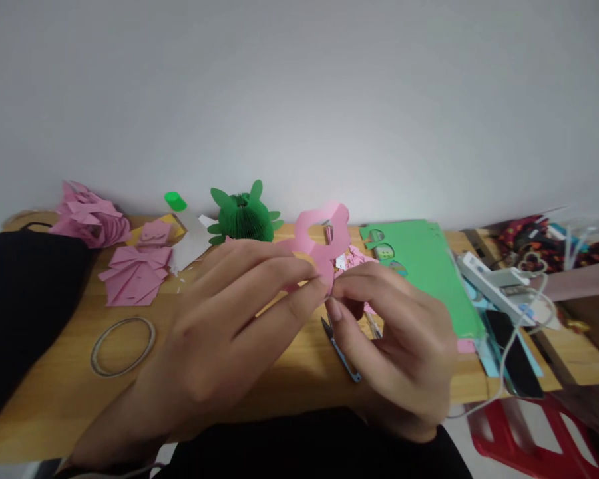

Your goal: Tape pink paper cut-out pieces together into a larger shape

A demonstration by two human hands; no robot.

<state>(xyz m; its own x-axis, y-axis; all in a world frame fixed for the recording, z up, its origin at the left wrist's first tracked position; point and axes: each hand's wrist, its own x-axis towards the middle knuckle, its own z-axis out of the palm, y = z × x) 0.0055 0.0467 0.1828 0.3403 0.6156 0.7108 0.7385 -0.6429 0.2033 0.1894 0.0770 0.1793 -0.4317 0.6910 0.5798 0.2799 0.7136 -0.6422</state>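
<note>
A pink paper cutout (pixel 340 233) with a rounded hole in its upper part stands up between my hands above the table. My left hand (pixel 229 313) pinches its lower part between fingertips and thumb. Close against those fingers, my right hand (pixel 399 339) has thumb and index finger pressed together at the paper's lower edge. The pinched spot is mostly covered by fingers. Under my right hand lies a slim blue tool (pixel 347 359) with a dark pointed tip. Behind the cutout are pink paper scraps (pixel 357 256), partly hidden.
Folded pink paper dress (pixel 136 276), pink paper bundle (pixel 92 216), green-capped glue stick (pixel 176 201) and green honeycomb paper shape (pixel 244 219) stand left. A tape ring (pixel 96 356) lies in front. Right: green sheets (pixel 429 279), power strip (pixel 494 286), phone (pixel 514 352), cable; red stool (pixel 529 439) below.
</note>
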